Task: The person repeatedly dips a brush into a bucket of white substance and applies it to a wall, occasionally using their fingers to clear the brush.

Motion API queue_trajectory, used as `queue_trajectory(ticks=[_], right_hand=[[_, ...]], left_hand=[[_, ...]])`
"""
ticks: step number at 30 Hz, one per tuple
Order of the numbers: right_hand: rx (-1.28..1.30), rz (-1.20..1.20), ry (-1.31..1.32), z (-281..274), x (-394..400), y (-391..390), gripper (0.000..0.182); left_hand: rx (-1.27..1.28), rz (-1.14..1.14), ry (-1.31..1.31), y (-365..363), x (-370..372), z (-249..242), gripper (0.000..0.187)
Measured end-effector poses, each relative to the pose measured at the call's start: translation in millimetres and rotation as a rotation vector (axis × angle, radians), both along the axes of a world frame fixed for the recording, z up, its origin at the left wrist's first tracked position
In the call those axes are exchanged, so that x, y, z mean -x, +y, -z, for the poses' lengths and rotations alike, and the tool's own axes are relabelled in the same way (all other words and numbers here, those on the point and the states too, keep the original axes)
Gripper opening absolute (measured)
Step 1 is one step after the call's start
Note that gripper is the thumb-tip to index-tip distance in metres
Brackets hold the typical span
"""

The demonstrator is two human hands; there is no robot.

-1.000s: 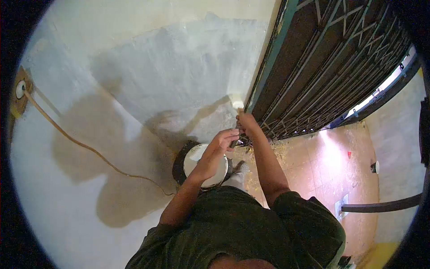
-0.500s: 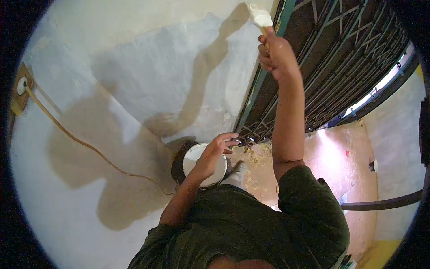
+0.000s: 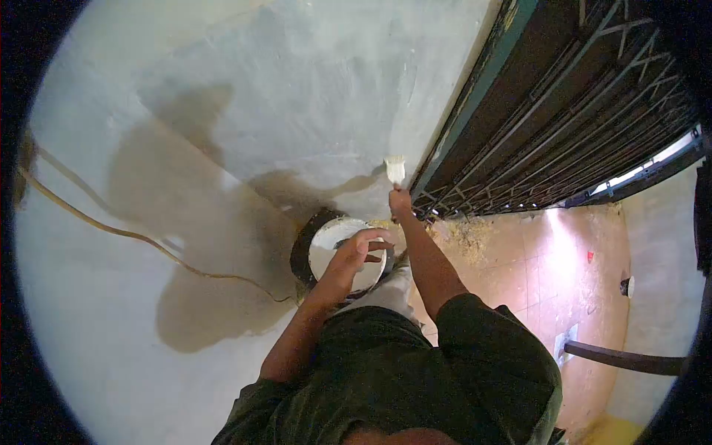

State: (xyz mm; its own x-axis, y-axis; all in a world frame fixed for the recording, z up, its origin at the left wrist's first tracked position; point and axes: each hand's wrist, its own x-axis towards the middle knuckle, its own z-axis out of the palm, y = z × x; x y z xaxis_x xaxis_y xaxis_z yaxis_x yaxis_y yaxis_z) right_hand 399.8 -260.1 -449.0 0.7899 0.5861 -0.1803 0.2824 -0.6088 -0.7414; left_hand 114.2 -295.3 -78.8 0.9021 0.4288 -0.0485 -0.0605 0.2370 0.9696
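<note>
My right hand (image 3: 400,202) is closed round the handle of a paintbrush (image 3: 395,170). The white bristles point up and lie against or close to the lower wall (image 3: 297,96), beside the gate's green frame. Over a round bucket (image 3: 323,252) with white contents and a smeared rim hangs my left hand (image 3: 359,256), its fingers apart and nothing in them. Whether those fingers touch the bucket I cannot tell. The bucket sits low by the wall, and its near right side is partly hidden by my left hand.
A folding metal gate (image 3: 549,111) with a green frame (image 3: 475,100) stands at the right. A yellowish cable (image 3: 141,237) runs along the left wall. Debris (image 3: 467,241) litters the tiled floor (image 3: 519,282). A dark curved bar (image 3: 630,359) is at the lower right.
My right hand has come down the wall with the paintbrush, from high beside the gate to just above the bucket. My left hand has stayed over the bucket. The view has shifted slightly.
</note>
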Motion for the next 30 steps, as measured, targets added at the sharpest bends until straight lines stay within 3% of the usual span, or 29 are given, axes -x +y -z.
queue_trajectory(ticks=[1,5,7,9,10,11,12,14,19,21,23,24,26,30], right_hand=[[0.098,-0.101,0.095,64.9,4.5,11.4,0.030],[0.027,-0.097,0.086,21.2,2.7,3.4,0.024],[-0.330,-0.076,1.260,-57.6,-25.1,16.3,0.032],[-0.480,-0.333,1.091,-134.1,-40.7,57.3,0.028],[-0.480,-0.334,1.088,-210.4,-46.3,28.6,0.028],[-0.209,-0.284,1.249,-298.4,-33.0,35.9,0.037],[-0.209,-0.284,1.247,-332.7,-18.4,29.9,0.037],[-0.436,-0.078,1.192,-374.3,18.2,19.8,0.039],[-0.514,-0.152,0.869,-437.5,64.8,-32.5,0.041],[-0.546,-0.148,0.736,-437.8,68.6,-35.7,0.042],[-0.651,-0.194,0.438,-413.1,55.8,-24.7,0.043],[-0.646,-0.197,0.439,-391.4,48.4,-13.5,0.043],[-0.611,-0.190,-0.299,-326.3,36.9,15.6,0.046],[-0.502,-0.077,-0.178,-219.5,38.9,34.0,0.039]], left_hand=[[0.006,0.003,0.005,-1.3,0.6,3.2,0.065],[-0.004,0.002,-0.017,-2.7,2.5,2.6,0.065],[0.001,0.009,-0.013,-0.3,4.2,6.6,0.065],[0.007,0.013,-0.011,0.9,4.7,4.7,0.064],[-0.012,0.003,-0.017,1.7,4.6,0.7,0.064],[-0.029,-0.008,-0.022,1.3,5.1,-2.3,0.064],[-0.029,-0.007,-0.024,1.1,5.2,-3.5,0.064],[-0.061,0.009,-0.073,3.3,3.9,-5.4,0.063],[-0.007,0.004,-0.079,3.5,4.5,-5.8,0.051],[-0.007,-0.004,-0.065,3.6,4.8,-4.0,0.051],[-0.018,-0.006,-0.051,2.4,4.9,-1.8,0.051],[-0.013,-0.011,-0.052,1.8,4.7,-1.0,0.051],[-0.014,-0.013,-0.028,2.9,3.6,0.3,0.052],[-0.030,0.012,0.026,3.0,2.4,-6.2,0.060]])
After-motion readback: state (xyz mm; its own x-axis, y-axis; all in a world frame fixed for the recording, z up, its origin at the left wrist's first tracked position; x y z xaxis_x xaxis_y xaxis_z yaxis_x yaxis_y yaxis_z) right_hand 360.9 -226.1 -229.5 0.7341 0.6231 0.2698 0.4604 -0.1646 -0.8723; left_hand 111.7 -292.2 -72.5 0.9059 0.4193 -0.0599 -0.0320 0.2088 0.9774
